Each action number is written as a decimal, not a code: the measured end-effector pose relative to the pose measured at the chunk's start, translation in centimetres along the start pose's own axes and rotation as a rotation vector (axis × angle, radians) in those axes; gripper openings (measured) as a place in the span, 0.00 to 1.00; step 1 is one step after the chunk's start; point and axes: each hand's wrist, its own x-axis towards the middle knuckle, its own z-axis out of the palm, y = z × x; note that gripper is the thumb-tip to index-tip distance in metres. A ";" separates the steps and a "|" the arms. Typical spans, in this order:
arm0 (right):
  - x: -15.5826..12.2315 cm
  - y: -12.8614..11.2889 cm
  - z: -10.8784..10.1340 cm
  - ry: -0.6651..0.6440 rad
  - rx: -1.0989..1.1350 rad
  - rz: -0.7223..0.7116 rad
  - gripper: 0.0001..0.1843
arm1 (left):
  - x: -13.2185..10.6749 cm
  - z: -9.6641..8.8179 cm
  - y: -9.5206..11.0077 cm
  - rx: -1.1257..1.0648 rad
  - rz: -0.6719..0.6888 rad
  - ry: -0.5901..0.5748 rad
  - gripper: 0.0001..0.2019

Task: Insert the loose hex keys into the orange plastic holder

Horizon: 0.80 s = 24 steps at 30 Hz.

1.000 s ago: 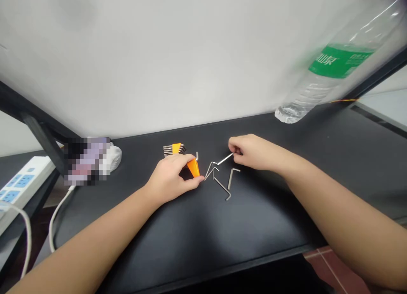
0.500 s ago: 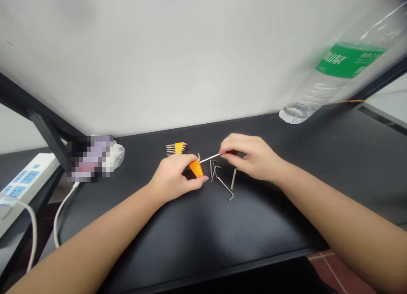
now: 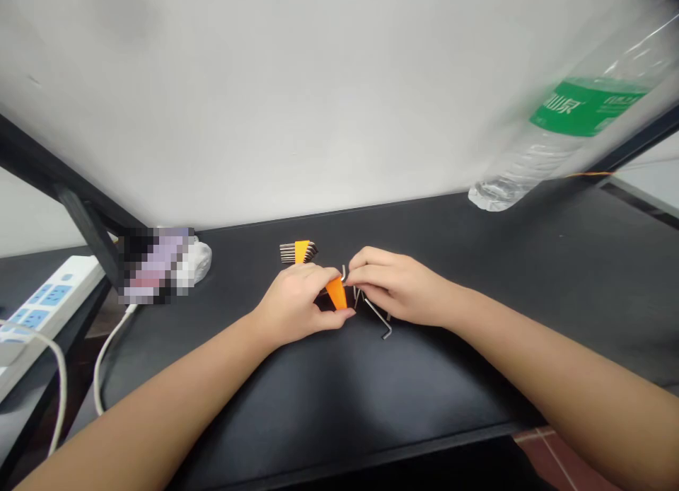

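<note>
As left hand point(image 3: 291, 300) meets right hand point(image 3: 397, 286), orange holder point(image 3: 336, 294), hex keys point(image 3: 378, 315) partly hidden

Workshop-like bench, black benchtop point(image 3: 450, 385), white wall point(image 3: 318, 102) beyond, power strip point(image 3: 50, 300) near left, hex keys point(image 3: 298, 251) mid-bench, plastic bottle point(image 3: 573, 130) right

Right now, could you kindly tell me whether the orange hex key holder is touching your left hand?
Touching. The head view shows the left hand closed around the orange hex key holder, which sits gripped in its fingers.

Bright, even light, soft shadows, the plastic bottle point(image 3: 578, 123) badly blurred.
</note>
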 end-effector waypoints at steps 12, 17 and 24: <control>-1.3 3.6 -3.5 -0.242 -0.167 0.320 0.08 | -0.2 0.1 -0.4 -0.063 -0.142 0.048 0.21; -2.3 2.9 -5.5 -0.445 -0.113 0.395 0.15 | -0.2 -0.1 -0.4 -0.062 -0.159 0.036 0.21; -1.5 1.7 -4.4 -0.522 -0.229 0.448 0.04 | -0.2 0.0 -0.6 -0.057 -0.165 0.039 0.21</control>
